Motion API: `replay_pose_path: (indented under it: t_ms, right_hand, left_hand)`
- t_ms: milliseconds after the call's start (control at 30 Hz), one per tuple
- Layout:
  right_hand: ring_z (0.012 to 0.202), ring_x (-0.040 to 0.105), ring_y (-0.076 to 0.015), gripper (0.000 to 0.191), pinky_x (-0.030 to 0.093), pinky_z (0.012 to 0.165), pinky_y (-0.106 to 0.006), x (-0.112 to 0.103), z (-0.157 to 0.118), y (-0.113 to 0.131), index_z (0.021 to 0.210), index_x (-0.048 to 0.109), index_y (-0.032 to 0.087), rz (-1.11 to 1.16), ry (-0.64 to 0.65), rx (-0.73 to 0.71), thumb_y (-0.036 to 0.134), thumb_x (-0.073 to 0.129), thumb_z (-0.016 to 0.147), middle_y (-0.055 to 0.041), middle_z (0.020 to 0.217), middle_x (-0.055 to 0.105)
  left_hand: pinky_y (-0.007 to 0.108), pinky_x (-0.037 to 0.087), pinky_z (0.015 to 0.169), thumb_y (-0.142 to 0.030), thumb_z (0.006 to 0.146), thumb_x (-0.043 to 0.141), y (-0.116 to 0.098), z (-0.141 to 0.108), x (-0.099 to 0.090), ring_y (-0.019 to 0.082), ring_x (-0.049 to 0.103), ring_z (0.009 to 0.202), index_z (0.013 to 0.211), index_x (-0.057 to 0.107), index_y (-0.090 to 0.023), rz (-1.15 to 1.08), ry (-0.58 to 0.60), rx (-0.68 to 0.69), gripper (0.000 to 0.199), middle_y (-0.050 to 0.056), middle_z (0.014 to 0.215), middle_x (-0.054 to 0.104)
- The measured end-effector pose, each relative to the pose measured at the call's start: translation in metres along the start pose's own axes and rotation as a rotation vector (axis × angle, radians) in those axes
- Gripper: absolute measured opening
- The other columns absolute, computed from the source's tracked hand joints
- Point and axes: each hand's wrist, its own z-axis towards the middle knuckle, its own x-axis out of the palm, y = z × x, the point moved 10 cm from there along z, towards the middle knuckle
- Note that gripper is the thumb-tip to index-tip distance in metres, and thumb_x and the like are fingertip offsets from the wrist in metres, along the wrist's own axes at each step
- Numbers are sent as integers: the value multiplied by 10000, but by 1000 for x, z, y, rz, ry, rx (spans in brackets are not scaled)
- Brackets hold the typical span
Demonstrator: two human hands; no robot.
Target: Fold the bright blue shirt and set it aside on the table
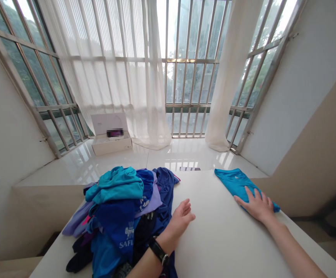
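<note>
My right hand (257,204) lies flat with spread fingers on a folded turquoise garment (234,179) at the right side of the white table (211,227). My left hand (183,216), with a dark watch (158,251) on its wrist, hovers at the right edge of a clothes pile; its fingers are loosely curved, apart from the thumb, and nothing shows in them. The heap holds a crumpled teal garment (117,184) on top, a navy one with white lettering (117,224), a lavender one (153,199) and several more in blue and black.
Behind the table runs a glossy white window sill (179,152). An open white box (111,146) stands on it at the left, with a blurred item inside. Sheer curtains (121,77) hang before barred windows. A dark flat object (189,168) lies by the table's far edge.
</note>
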Motion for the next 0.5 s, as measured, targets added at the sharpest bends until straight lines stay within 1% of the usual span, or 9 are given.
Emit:
replay_pose_path:
  t_ms: [100, 167, 233, 300, 333, 400, 433, 467, 500]
  right_hand:
    - [1440, 248, -384, 898, 128, 1160, -484, -10, -8, 6, 1493, 362, 140, 19, -94, -38, 728, 274, 821, -201, 1561, 330]
    - [1459, 205, -367, 886, 116, 1166, -487, -21, -17, 11, 1495, 347, 132, 40, -179, -69, 718, 250, 837, -201, 1565, 317]
    - [1466, 189, -354, 868, 109, 1170, -494, -30, -29, 17, 1487, 351, 126, 63, -248, -105, 706, 237, 852, -204, 1563, 312]
    - [1463, 196, -346, 842, 118, 1173, -503, -36, -43, 23, 1472, 374, 128, 89, -309, -160, 695, 235, 865, -203, 1554, 318]
    - [1461, 201, -345, 830, 131, 1172, -510, -39, -50, 26, 1463, 387, 129, 101, -341, -193, 691, 238, 871, -203, 1547, 325]
    - [1449, 225, -353, 815, 173, 1164, -527, -44, -66, 31, 1439, 421, 120, 122, -420, -262, 685, 251, 877, -210, 1521, 354]
    - [1439, 242, -361, 809, 199, 1156, -536, -46, -75, 34, 1424, 441, 113, 129, -463, -292, 683, 259, 879, -216, 1503, 372]
    - [1427, 262, -370, 799, 227, 1145, -545, -48, -83, 36, 1407, 459, 107, 133, -502, -319, 678, 266, 882, -221, 1487, 390]
    - [1415, 282, -376, 785, 256, 1131, -551, -49, -90, 39, 1392, 476, 107, 134, -535, -343, 672, 274, 887, -223, 1473, 405]
  left_hand:
    - [395, 341, 1122, -264, 683, 694, -9, -4, 3, 307, 431, 1370, 1386, 484, -121, 57, -6, 17, 747, 205, 1464, 471]
    - [400, 393, 1074, -286, 719, 682, -27, -15, 7, 311, 510, 1288, 1277, 578, -134, 112, 5, 65, 587, 188, 1376, 560]
    - [384, 464, 986, -302, 772, 653, -58, -37, 11, 292, 600, 1145, 1183, 635, -154, 208, 41, 169, 437, 158, 1281, 626]
    - [352, 511, 872, -303, 835, 614, -100, -68, 6, 254, 646, 996, 1165, 654, -195, 399, 54, 349, 350, 113, 1202, 665]
    - [346, 506, 869, -303, 869, 594, -123, -85, -4, 241, 646, 969, 1168, 662, -224, 547, -4, 452, 317, 88, 1156, 681]
    - [376, 478, 922, -278, 881, 592, -165, -120, -37, 253, 625, 991, 1102, 693, -258, 884, -248, 635, 243, 60, 1071, 699]
    - [413, 449, 968, -249, 879, 585, -182, -135, -55, 274, 603, 1047, 1090, 695, -260, 1042, -379, 698, 239, 61, 1097, 696]
    - [453, 422, 1001, -217, 879, 570, -194, -146, -73, 296, 573, 1109, 1123, 684, -251, 1199, -497, 719, 271, 71, 1154, 681]
    - [476, 417, 997, -190, 866, 573, -202, -151, -90, 317, 551, 1145, 1160, 668, -236, 1349, -599, 693, 312, 86, 1200, 663]
